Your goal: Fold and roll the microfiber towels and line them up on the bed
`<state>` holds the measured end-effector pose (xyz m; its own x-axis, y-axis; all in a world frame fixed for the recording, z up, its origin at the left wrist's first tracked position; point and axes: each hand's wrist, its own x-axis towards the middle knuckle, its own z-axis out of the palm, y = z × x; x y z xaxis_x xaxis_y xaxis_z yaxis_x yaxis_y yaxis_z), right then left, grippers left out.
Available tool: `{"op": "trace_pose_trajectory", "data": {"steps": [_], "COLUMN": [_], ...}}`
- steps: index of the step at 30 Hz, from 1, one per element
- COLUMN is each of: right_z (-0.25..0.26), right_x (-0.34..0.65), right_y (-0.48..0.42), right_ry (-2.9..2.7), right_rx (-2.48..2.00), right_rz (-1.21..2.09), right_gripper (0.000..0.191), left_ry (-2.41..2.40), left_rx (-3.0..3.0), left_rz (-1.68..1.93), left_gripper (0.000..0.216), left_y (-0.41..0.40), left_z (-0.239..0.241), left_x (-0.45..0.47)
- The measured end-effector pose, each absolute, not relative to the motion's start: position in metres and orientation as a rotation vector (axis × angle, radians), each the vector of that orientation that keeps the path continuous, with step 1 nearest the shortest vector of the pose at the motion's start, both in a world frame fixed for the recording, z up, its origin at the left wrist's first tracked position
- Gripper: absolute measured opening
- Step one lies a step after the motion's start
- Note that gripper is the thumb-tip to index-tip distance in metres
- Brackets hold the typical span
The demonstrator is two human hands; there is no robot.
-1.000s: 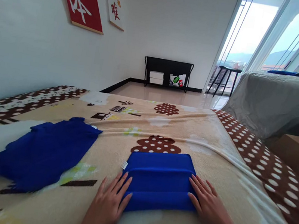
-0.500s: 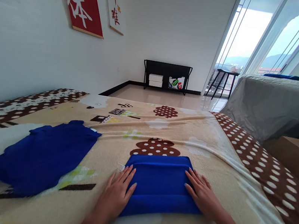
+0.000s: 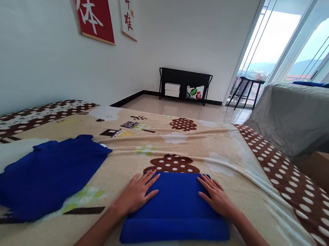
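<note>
A folded bright blue garment (image 3: 177, 212) lies on a beige patterned blanket (image 3: 239, 164) in front of me. My left hand (image 3: 138, 191) rests flat on its far left corner, fingers stretched out. My right hand (image 3: 216, 196) lies flat on its far right corner, fingers spread. Neither hand grips the cloth. A second blue garment (image 3: 44, 174) lies unfolded and rumpled on the blanket to the left, well apart from both hands.
The blanket has a brown dotted border (image 3: 306, 195) on the right. A white wall with red and white banners (image 3: 90, 1) runs along the left. Across the floor stands a black shelf (image 3: 183, 85). A grey covered piece of furniture (image 3: 306, 114) sits at the right.
Both hands have slid forward along the folded garment, from its near edge to its far corners. The fold nearest me now looks thicker.
</note>
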<state>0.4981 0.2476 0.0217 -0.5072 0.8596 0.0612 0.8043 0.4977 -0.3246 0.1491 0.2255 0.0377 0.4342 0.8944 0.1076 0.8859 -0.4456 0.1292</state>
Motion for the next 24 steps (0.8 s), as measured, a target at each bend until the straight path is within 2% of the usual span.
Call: {"op": "trace_pose_trajectory", "data": {"steps": [7,13,17,20,24], "right_z": [0.005,0.019,0.038,0.040,0.021], "right_x": [0.515,0.515,0.532,0.544,0.548], "right_y": [0.250,0.246,0.202,0.151,0.111], "right_ry": [-2.469,-2.418,-2.370,-2.452,-2.539], "right_rx": [-1.450,-1.432,-1.399,-1.318,-1.182], "right_rz": [0.278,0.309,0.267,0.145,-0.097], "right_gripper": [0.060,0.058,0.048,0.041,0.055], "left_ry": [1.634,1.690,1.748,1.599,1.512], "left_rx": [2.631,2.564,2.674,2.898,3.061], "left_rz": [0.314,0.307,0.548,0.611,0.669], "left_gripper": [0.056,0.050,0.043,0.049,0.059], "left_y": [0.228,0.227,0.171,0.114,0.078], "left_z": [0.020,0.036,0.056,0.055,0.032], "left_x": [0.132,0.133,0.125,0.123,0.133]}}
